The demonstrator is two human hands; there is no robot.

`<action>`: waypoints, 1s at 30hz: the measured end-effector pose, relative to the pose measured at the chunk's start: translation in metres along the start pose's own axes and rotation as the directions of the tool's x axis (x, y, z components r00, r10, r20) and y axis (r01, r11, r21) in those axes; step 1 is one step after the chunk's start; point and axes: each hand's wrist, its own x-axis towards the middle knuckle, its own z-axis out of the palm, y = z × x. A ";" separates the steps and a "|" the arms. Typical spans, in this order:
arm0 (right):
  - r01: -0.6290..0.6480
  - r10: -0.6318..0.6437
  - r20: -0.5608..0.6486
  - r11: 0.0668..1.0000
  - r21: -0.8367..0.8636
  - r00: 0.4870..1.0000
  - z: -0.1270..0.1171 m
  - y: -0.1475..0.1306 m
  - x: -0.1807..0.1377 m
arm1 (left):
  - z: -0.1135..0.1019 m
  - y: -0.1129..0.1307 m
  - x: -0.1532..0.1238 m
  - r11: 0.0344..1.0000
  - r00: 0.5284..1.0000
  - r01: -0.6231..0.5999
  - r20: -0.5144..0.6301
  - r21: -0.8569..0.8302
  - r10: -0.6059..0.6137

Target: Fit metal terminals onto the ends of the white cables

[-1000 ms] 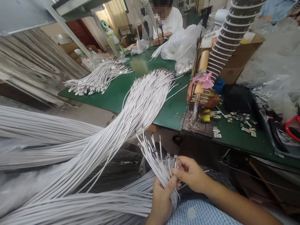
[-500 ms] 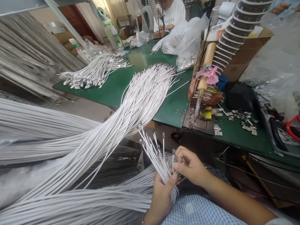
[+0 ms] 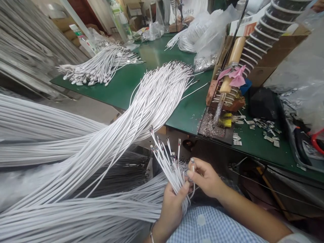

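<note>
My left hand (image 3: 172, 206) is closed around a bunch of thin white wires (image 3: 169, 167) whose stripped, metal-tipped ends fan upward. My right hand (image 3: 206, 177) is beside it, fingers pinched on the tip of one white wire (image 3: 192, 165) from that bunch. The wires trail off to the lower left into a big loose mass of white wires (image 3: 76, 216) over my lap. A blue checked cloth (image 3: 210, 229) lies under both wrists.
A green table (image 3: 187, 111) carries a long sheaf of white wires (image 3: 157, 98), another pile (image 3: 101, 67) at the far left, a wooden-handled soldering iron (image 3: 227, 81) on its stand, small metal terminals (image 3: 263, 130), plastic bags and a cardboard box. Another person (image 3: 188, 10) sits at the far end.
The camera has tilted downward a little. My right hand has shifted slightly and now pinches a single wire tip lifted clear of the bunch; my left hand keeps its grip.
</note>
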 end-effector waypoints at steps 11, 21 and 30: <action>0.059 -0.060 -0.005 0.991 -0.117 0.998 0.000 0.003 0.001 | -0.002 0.000 0.000 1.000 1.000 -0.014 0.002 0.010 0.014; 0.046 -0.043 0.033 0.991 -0.129 0.999 -0.003 0.002 0.009 | -0.001 -0.003 0.000 0.995 0.997 -0.048 0.060 0.082 0.043; 0.015 -0.007 0.052 0.988 -0.154 0.999 -0.001 0.001 0.004 | -0.004 -0.004 0.002 0.996 0.994 -0.071 0.090 0.046 0.067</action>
